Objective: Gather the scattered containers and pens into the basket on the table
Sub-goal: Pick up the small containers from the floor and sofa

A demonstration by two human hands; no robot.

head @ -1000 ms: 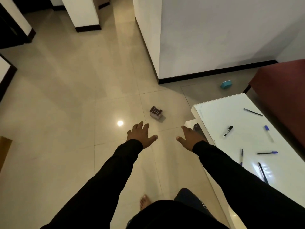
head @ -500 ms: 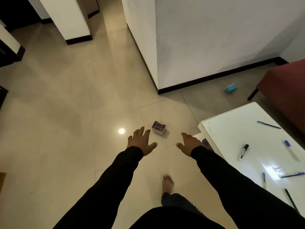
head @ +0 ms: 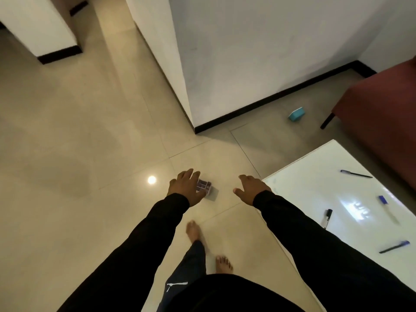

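A small purple and white container (head: 205,187) lies on the floor tiles, partly hidden behind my left hand (head: 186,187), which is spread open over it. My right hand (head: 250,189) hangs open just to its right, holding nothing. A teal container (head: 296,114) lies on the floor near the wall's black skirting. On the white table (head: 315,183) at the right lie a dark pen (head: 355,174), a black marker (head: 328,217), a blue-capped marker (head: 386,207) and a blue pen (head: 394,247). No basket is in view.
A white wall corner (head: 189,104) with black skirting juts out ahead. A dark red sofa (head: 382,109) stands at the far right behind the table. My bare feet (head: 195,230) are on the beige tiles (head: 90,131), which stretch out to the left.
I have stepped forward, so the purple container and table came nearer. My left hand now overlaps the container, where before it was short of it. Both hands stay open.
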